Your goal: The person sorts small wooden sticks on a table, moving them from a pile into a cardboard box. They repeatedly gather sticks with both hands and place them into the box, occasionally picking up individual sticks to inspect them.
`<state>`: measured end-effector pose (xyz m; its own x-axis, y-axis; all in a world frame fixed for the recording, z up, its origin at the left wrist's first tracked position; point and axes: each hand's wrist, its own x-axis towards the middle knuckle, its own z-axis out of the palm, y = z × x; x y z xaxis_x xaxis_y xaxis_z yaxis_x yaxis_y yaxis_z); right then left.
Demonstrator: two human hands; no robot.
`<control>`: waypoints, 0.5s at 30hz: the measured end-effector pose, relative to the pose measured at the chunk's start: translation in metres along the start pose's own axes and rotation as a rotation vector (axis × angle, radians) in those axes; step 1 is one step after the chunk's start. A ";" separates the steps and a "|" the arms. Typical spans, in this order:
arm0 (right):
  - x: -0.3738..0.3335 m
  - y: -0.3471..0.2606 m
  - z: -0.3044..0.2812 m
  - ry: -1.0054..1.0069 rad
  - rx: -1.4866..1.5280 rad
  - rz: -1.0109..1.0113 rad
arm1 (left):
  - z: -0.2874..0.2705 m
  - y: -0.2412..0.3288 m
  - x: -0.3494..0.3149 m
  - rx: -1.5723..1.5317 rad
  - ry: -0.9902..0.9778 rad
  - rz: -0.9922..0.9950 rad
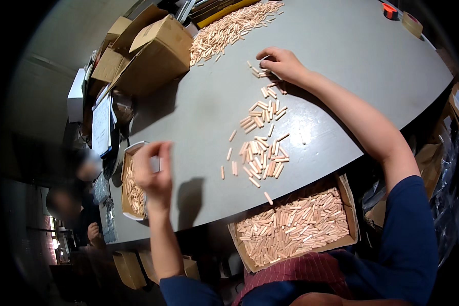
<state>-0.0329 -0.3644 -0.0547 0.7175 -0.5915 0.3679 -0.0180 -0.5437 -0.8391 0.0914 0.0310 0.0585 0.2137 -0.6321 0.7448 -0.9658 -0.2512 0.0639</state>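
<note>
My left hand [154, 171] is raised over a small white-edged box [141, 216] at the table's left edge. Its fingers are bent and smeared by motion, so whether they hold anything is unclear. Wooden dowels [133, 191] lie inside that box. Farther off, my right hand [284, 65] reaches across the table, fingers curved and thumb apart, close over a few loose dowels [260, 74]. From there a trail of scattered dowels [260, 158] runs down the table toward me. A cardboard box full of dowels [296, 224] sits at my lap, below the table edge.
A large dowel pile [229, 30] lies at the far edge beside an opened cardboard box [155, 53]. A clipboard with papers [103, 122] is at the left. Tape [412, 24] and an orange-black object [389, 11] lie far right. Another person [79, 209] is at the left.
</note>
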 end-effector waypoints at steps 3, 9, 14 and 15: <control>0.004 0.014 0.000 -0.008 0.014 -0.131 | -0.051 -0.050 -0.022 0.080 0.029 -0.388; 0.004 0.010 -0.001 -0.060 0.078 -0.062 | -0.051 -0.054 -0.070 0.223 -0.180 -0.293; 0.002 0.006 -0.004 -0.012 0.058 0.012 | 0.028 0.028 -0.077 -0.293 -0.538 -0.260; 0.002 0.008 -0.005 0.006 0.053 -0.005 | 0.037 0.042 -0.073 -0.275 -0.607 -0.187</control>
<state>-0.0352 -0.3733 -0.0590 0.7134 -0.5923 0.3744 0.0228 -0.5144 -0.8573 0.0403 0.0396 -0.0174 0.3468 -0.9149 0.2067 -0.8900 -0.2515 0.3804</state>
